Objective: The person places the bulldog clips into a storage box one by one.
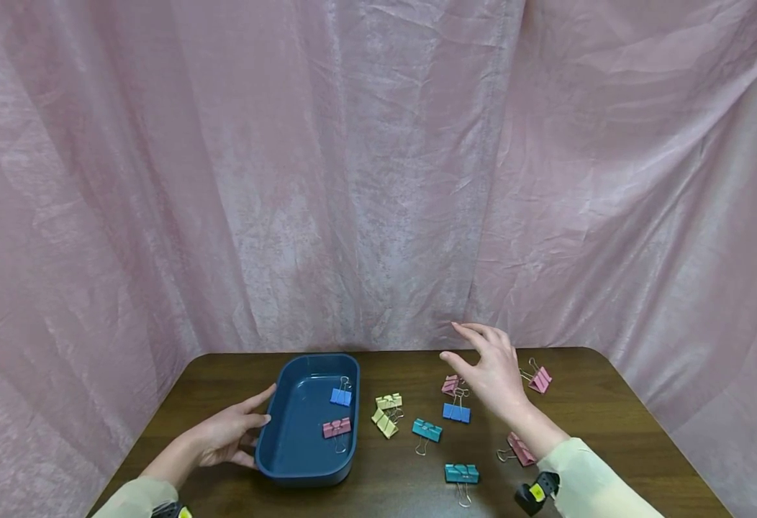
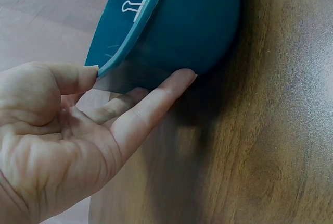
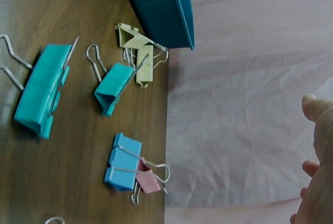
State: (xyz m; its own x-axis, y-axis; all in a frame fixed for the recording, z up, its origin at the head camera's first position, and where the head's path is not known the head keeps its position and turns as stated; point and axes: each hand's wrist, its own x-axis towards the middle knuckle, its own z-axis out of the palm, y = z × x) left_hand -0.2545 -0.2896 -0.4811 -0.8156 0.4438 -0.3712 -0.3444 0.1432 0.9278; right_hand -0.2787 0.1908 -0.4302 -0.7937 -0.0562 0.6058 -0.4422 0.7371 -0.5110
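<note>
My left hand (image 1: 228, 434) is at the left side of a deep blue plastic tray (image 1: 275, 460). In the left wrist view its thumb touches the rim and its spread fingers (image 2: 151, 109) lie against the outer wall. Inside the tray are a blue binder clip (image 1: 341, 397) and a pink binder clip (image 1: 336, 429). My right hand (image 1: 491, 370) hovers over the far right of the table, thumb and fingers apart, holding nothing. Nearest to it are a small pink binder clip (image 1: 451, 385) and a blue binder clip (image 1: 457, 413).
Two yellow binder clips (image 1: 386, 424) lie beside the tray's right wall. Two teal binder clips (image 1: 461, 473) are mid-table. More pink binder clips (image 1: 539, 380) lie at the right, one close to the right forearm. A pink curtain (image 1: 378, 180) hangs behind the wooden table (image 1: 637, 446).
</note>
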